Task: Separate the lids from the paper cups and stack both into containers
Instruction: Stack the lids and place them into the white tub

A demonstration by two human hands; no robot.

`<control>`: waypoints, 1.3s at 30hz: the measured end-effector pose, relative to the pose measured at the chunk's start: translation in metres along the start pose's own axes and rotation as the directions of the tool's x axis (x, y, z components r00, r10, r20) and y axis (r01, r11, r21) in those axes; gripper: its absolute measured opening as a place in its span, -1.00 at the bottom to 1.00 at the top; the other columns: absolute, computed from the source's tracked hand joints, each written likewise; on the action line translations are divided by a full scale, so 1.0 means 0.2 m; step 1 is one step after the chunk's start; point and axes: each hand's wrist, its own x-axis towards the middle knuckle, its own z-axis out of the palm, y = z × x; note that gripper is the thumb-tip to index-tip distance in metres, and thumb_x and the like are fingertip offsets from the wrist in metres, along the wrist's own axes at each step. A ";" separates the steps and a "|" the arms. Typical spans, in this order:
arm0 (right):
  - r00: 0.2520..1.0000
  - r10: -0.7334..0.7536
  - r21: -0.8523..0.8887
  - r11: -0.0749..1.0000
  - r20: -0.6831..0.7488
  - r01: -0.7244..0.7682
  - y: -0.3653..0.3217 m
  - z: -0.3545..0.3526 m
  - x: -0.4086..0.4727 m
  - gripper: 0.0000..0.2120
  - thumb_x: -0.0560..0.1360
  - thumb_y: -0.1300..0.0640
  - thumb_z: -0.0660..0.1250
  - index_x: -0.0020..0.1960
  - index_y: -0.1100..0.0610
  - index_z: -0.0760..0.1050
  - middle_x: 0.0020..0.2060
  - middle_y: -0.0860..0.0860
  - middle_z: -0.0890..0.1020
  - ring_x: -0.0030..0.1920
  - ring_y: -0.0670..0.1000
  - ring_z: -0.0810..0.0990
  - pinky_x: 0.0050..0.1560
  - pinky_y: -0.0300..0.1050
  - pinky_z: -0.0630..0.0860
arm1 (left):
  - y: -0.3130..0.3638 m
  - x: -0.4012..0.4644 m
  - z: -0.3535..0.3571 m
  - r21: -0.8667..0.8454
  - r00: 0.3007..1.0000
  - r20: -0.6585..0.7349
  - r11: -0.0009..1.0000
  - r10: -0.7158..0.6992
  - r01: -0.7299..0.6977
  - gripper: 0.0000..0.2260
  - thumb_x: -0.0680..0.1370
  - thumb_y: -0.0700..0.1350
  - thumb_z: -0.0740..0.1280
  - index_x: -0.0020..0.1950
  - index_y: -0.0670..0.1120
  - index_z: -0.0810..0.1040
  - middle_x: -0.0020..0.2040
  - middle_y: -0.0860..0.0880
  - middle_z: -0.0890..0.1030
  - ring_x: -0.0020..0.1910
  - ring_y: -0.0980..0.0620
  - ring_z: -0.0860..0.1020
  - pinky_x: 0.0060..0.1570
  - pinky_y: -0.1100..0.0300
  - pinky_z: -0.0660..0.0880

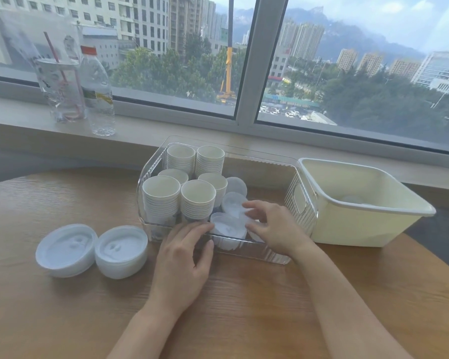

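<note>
Now a lidded cup [228,230] near the clear bin's [300,203] right end is gripped by both hands, left [184,257] and right [275,229]; lid removal seems next.

The tabletop [62,320] is wood with a visible grain and a matt finish. Just beyond the hands [182,257], the clear bin [270,161] is glossy transparent plastic with ribbed walls. The paper cups [161,198] inside it look matt white with fine stacked rims. Left of the hands, the lids [121,251] are smooth white plastic with a faint sheen. Right of the hands, the cream tub [347,229] is opaque, smooth plastic.
</note>
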 end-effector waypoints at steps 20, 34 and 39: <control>0.923 -0.003 0.463 0.864 -0.385 0.196 -0.08 0.03 -0.14 -0.85 0.42 0.13 0.63 -0.04 0.01 0.74 -0.15 -0.15 0.76 -0.04 -0.13 0.72 0.13 -0.28 0.57 | 0.08 0.00 -0.03 -0.106 0.999 0.002 0.993 -0.044 0.044 -0.59 0.57 -0.01 0.42 0.43 0.04 0.56 0.24 0.21 0.62 0.25 0.12 0.58 0.15 0.11 0.57; 0.958 -0.210 0.590 0.755 -0.195 0.286 -0.14 -0.02 -0.17 -0.87 0.42 0.28 0.61 -0.07 0.18 0.71 -0.17 0.03 0.77 -0.09 0.04 0.75 0.08 -0.09 0.66 | 0.18 0.00 -0.05 -0.201 0.998 -0.033 0.979 -0.044 0.037 -0.34 0.53 0.04 0.53 0.60 0.10 0.37 0.34 0.26 0.54 0.29 0.13 0.56 0.04 0.33 0.55; 0.937 -0.344 0.653 0.697 -0.060 0.297 -0.16 0.01 -0.18 -0.91 0.44 0.24 0.55 -0.05 0.17 0.71 -0.13 0.14 0.75 -0.07 -0.01 0.73 0.07 -0.19 0.62 | 0.19 0.00 -0.06 -0.259 0.995 -0.040 0.962 -0.093 0.080 -0.26 0.48 0.07 0.56 0.60 0.20 0.32 0.31 0.29 0.55 0.23 0.10 0.59 -0.01 0.30 0.56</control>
